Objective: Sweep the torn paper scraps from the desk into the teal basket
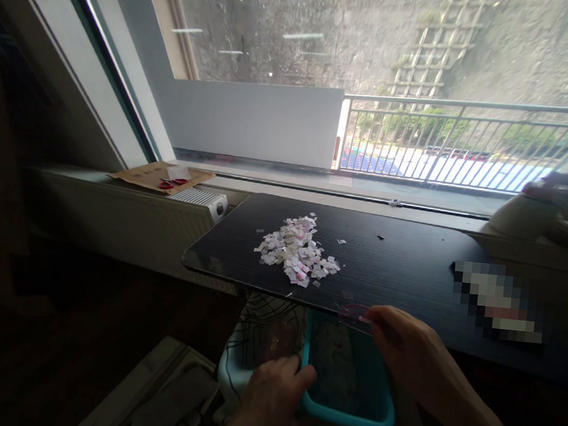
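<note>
Many paper scraps (pixel 296 249) heaped on black table (pixel 409 265) above teal bin (pixel 345 416).

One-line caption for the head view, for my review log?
Left hand grips a teal bin below the black table's edge; right hand holds a clear strip near the paper scraps.

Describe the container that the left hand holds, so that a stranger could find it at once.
Start at the black table under the window. Just below its near edge, the left hand grips a teal plastic bin by its rim. Its bright teal sets it apart from the paler basket beside it.
</note>
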Available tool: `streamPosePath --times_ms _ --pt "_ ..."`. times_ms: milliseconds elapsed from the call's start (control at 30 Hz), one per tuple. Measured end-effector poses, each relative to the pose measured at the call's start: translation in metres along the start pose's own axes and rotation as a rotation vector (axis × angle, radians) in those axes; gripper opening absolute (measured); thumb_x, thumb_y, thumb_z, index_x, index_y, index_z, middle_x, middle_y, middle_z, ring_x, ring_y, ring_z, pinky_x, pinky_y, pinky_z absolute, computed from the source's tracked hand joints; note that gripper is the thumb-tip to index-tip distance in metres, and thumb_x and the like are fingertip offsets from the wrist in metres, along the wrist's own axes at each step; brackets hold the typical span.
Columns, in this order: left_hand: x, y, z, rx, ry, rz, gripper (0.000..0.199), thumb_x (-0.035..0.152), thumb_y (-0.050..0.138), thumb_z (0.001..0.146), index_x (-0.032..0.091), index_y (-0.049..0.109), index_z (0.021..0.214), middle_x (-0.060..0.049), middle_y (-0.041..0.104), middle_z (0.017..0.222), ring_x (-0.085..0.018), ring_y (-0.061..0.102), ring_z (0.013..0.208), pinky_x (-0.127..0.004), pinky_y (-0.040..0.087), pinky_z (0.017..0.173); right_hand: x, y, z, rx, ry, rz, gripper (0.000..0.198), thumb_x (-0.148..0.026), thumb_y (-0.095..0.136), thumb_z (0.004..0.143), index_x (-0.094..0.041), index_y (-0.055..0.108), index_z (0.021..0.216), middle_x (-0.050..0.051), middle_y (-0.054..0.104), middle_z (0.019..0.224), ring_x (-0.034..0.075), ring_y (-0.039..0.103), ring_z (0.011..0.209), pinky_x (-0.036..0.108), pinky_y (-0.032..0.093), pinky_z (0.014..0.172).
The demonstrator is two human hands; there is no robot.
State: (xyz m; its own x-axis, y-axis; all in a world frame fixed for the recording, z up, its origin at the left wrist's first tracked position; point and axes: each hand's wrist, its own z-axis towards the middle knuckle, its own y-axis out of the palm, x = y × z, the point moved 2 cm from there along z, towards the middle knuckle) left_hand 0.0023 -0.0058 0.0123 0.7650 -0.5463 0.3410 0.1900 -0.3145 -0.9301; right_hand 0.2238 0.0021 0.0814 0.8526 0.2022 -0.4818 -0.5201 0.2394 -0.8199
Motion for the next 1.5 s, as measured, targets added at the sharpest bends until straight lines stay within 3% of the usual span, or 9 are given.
streamPosePath --times_ms 133,200,500,633,767,967,1100,1367,1500 --pt "0.000 0.001 0.000 0.006 0.012 0.006 0.021 0.031 0.063 0.073 0.025 0.053 0.091 -0.001 0.056 0.092 -0.022 0.054 0.085 -0.030 0.039 0.068 0.012 -0.002 0.001 0.188 0.026 -0.074 0.021 -0.026 0.043 0.087 -0.021 0.062 0.096 0.006 0.068 0.094 0.019 0.064 0.081 0.029 0.049 0.071" --pt "-0.001 0.001 0.000 0.000 0.010 0.014 0.019 0.031 0.062 0.074 0.025 0.053 0.090 -0.001 0.057 0.092 -0.021 0.054 0.084 -0.029 0.040 0.068 0.012 0.005 0.003 0.219 0.036 -0.126 0.022 -0.025 0.042 0.088 -0.020 0.062 0.097 0.007 0.068 0.093 0.020 0.063 0.081 0.031 0.048 0.070" --pt "0.012 -0.001 0.011 -0.096 0.068 0.062 0.027 0.032 0.066 0.070 0.025 0.054 0.094 -0.001 0.057 0.092 -0.023 0.055 0.084 -0.030 0.042 0.069 -0.019 0.042 0.016 0.153 -0.026 -0.039 0.022 -0.022 0.040 0.091 -0.019 0.061 0.098 0.006 0.065 0.089 0.018 0.060 0.081 0.028 0.046 0.071" --pt "0.018 0.004 0.013 -0.125 0.153 0.104 0.028 0.040 0.067 0.072 0.025 0.054 0.092 -0.002 0.058 0.090 -0.023 0.057 0.082 -0.030 0.043 0.067 -0.021 0.042 0.031 0.131 -0.057 -0.054 0.023 -0.021 0.040 0.091 -0.019 0.062 0.099 0.007 0.066 0.093 0.018 0.059 0.085 0.029 0.046 0.075" --pt "0.021 0.008 0.012 -0.106 0.199 0.152 0.033 0.053 0.061 0.077 0.025 0.055 0.092 -0.003 0.058 0.086 -0.024 0.057 0.079 -0.031 0.044 0.067 -0.020 0.037 0.025 0.082 -0.093 -0.032 0.023 -0.023 0.040 0.092 -0.022 0.062 0.097 0.005 0.066 0.092 0.017 0.060 0.084 0.028 0.047 0.074" --pt "0.022 0.008 0.015 -0.112 0.227 0.137 0.032 0.046 0.066 0.073 0.024 0.054 0.093 -0.003 0.059 0.090 -0.025 0.058 0.079 -0.032 0.044 0.065 -0.003 0.030 -0.003 0.199 0.018 -0.101 0.021 -0.026 0.042 0.090 -0.020 0.060 0.100 0.006 0.066 0.092 0.019 0.062 0.083 0.029 0.047 0.070" --pt "0.023 0.008 0.016 -0.096 0.207 0.140 0.030 0.048 0.063 0.076 0.024 0.055 0.092 -0.003 0.059 0.088 -0.025 0.058 0.080 -0.032 0.044 0.066 -0.013 0.039 -0.014 0.188 -0.033 -0.035 0.021 -0.024 0.041 0.091 -0.021 0.059 0.101 0.005 0.066 0.091 0.018 0.062 0.082 0.028 0.048 0.072" --pt "0.023 0.010 0.015 -0.072 0.215 0.142 0.031 0.052 0.058 0.080 0.024 0.054 0.091 -0.002 0.058 0.087 -0.023 0.058 0.079 -0.031 0.044 0.063 -0.028 0.052 0.022 0.161 -0.071 0.014 0.022 -0.022 0.041 0.091 -0.020 0.061 0.100 0.006 0.065 0.090 0.018 0.060 0.083 0.028 0.046 0.072" --pt "0.020 0.011 0.014 -0.095 0.209 0.154 0.032 0.050 0.062 0.076 0.024 0.054 0.093 -0.002 0.058 0.088 -0.024 0.058 0.079 -0.031 0.044 0.064 -0.027 0.051 0.021 0.095 -0.104 0.057 0.021 -0.023 0.041 0.092 -0.021 0.061 0.098 0.004 0.065 0.090 0.017 0.060 0.083 0.027 0.046 0.073"
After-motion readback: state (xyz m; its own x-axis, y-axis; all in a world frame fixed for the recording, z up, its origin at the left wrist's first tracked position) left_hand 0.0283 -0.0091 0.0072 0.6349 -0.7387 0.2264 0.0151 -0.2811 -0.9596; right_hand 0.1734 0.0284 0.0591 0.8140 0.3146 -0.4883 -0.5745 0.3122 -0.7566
